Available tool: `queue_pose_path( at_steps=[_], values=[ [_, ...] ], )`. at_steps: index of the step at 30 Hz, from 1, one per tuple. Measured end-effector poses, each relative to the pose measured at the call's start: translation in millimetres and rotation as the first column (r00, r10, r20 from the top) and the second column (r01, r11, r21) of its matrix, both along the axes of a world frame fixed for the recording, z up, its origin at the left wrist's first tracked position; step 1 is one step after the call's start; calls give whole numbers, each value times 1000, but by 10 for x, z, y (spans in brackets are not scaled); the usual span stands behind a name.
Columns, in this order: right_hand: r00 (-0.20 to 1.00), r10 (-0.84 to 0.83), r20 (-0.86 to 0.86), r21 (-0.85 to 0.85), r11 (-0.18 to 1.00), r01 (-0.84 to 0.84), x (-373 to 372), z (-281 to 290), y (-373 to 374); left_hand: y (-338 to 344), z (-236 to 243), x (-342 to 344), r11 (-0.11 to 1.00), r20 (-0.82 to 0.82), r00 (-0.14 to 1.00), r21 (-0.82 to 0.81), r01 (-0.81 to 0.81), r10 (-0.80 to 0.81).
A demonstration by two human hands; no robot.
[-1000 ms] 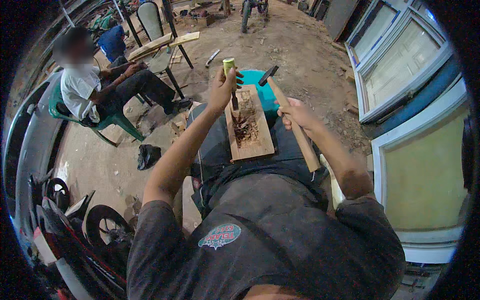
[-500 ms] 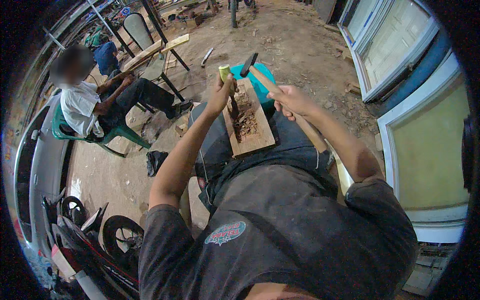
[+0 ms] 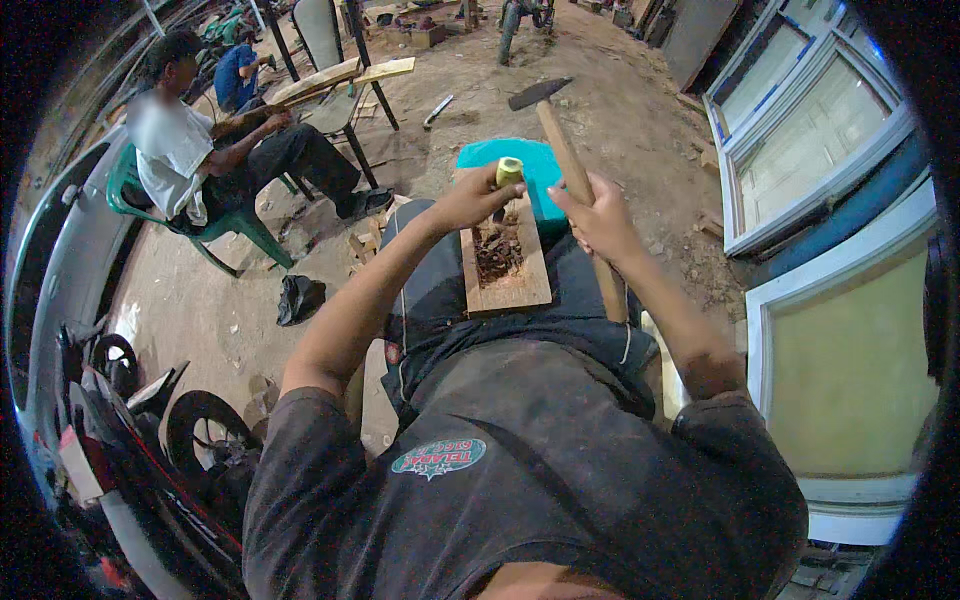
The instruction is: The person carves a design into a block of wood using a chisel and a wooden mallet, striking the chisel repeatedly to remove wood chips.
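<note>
My left hand (image 3: 472,202) is closed around a chisel (image 3: 509,172) whose yellowish handle end sticks up from the fist. The blade is mostly hidden below the hand, over the far part of a wooden block (image 3: 512,299). A hollow cut in the block holds dark, loose wood chips (image 3: 498,256). The block rests on my lap and reaches toward a turquoise plastic stool (image 3: 552,200). My right hand (image 3: 606,222) grips a hammer (image 3: 567,150) midway along its wooden handle, its dark metal head raised beyond the chisel and apart from it.
To the left a person (image 3: 175,155) sits on a green plastic chair (image 3: 215,232), near a metal-framed chair (image 3: 335,110) bearing boards. A motorcycle (image 3: 200,440) stands at lower left. White-framed panels (image 3: 850,340) stand at the right. A knife-like tool (image 3: 438,111) lies on the dirt floor.
My left hand and the chisel have shifted from the block's left side toward its far end and right. The hammer has swung more upright, its head now farther from the chisel.
</note>
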State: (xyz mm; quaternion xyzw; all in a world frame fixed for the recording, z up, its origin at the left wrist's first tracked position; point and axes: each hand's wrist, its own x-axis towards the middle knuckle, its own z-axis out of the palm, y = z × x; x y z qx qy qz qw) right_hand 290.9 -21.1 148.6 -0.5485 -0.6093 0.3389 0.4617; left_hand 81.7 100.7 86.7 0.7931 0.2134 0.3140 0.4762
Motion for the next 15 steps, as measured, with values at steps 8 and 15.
queue_pose_path(
  at_steps=[8,15],
  values=[
    [984,64,-169,-149,985,-90,-211,-30,216,-98,61,80,986,-110,994,161,47,-29],
    [985,91,-146,-237,964,-124,-235,56,-40,-232,258,-51,948,-451,891,302,103,47]
  ],
)
